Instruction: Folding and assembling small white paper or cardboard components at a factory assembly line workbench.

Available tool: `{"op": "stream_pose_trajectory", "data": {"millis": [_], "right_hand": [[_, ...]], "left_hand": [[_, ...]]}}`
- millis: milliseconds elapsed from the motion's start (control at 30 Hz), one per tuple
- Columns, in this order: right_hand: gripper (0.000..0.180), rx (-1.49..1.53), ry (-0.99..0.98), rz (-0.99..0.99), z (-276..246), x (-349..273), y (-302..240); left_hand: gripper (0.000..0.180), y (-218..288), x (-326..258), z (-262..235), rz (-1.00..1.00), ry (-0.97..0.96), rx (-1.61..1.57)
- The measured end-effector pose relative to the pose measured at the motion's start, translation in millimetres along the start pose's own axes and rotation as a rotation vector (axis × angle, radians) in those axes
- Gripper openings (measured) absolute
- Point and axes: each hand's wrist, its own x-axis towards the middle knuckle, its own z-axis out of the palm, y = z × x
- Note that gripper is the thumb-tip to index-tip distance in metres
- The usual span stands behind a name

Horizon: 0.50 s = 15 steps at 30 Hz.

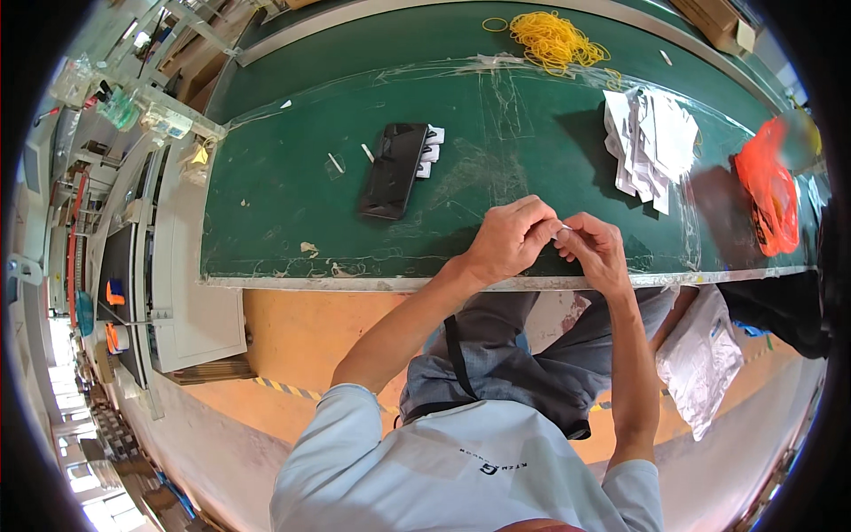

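Just above the front edge of the green table, my left hand (516,236) and my right hand (597,252) meet fingertip to fingertip. Both are closed in a pinch on a small white piece (560,232), mostly hidden by the fingers; its kind does not show. To the left lies a black phone-like slab (394,173), with several small folded white pieces (430,152) sticking out along its right side. A loose stack of white paper-like slips (650,142) sits right of my hands, fanned unevenly.
A heap of yellow rubber bands (554,43) lies at the far side of the green table (292,195). An orange-red plastic bag (769,191) rests at its right end. Clear plastic-wrapped material (702,359) hangs below the front edge. Small white scraps (335,163) lie left of the slab.
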Motion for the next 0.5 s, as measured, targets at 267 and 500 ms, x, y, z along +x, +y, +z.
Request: {"op": "stream_pose_trajectory", "data": {"millis": [267, 500], "right_hand": [[0.01, -0.024, -0.098, -0.067, 19.4, 15.1, 6.9], [0.019, 0.009, 0.06, -0.02, 3.4, 2.7, 9.5]], "left_hand": [[0.015, -6.0, -9.5, -20.1, 0.068, 0.03, 0.199], [0.012, -10.4, -0.6, 9.9, 0.083, 0.101, 0.08]]}}
